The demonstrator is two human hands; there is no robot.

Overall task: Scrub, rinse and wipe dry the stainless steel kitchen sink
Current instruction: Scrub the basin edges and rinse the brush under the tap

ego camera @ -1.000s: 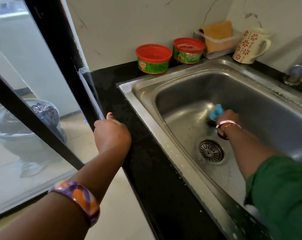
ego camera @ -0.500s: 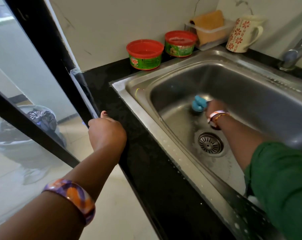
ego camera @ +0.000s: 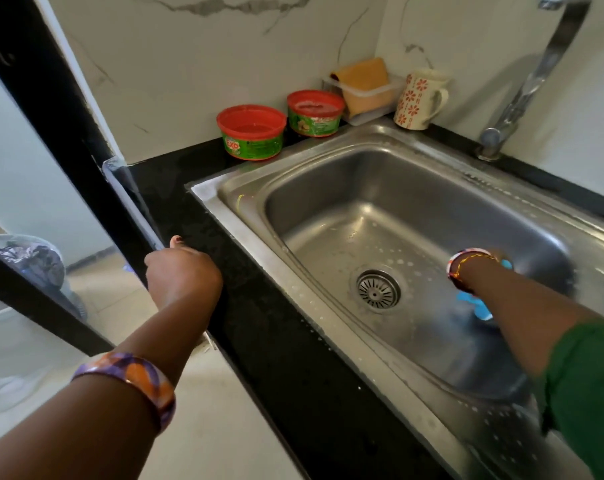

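Our right hand (ego camera: 480, 263), mostly hidden, seems to clutch the blue scrubber (ego camera: 475, 306) at the sink's (ego camera: 245, 202) three o'clock wall; our curled left hand (ego camera: 182, 275) braces on the counter edge (ego camera: 259, 323); the drain (ego camera: 378, 290) lies toward nine.

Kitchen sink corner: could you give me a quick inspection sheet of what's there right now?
Surface: black countertop, speckled with droplets.
Job's things: steel sink, suds round the drain; blue scrubber against the right wall.
Clutter: two red-rimmed tubs, boxed orange cloth, flowered mug.
Hands: left hand rests on the counter edge; right hand blurred, fingers hidden.
Cables: nothing seen.
Surroundings: tap, marble wall, glass door.
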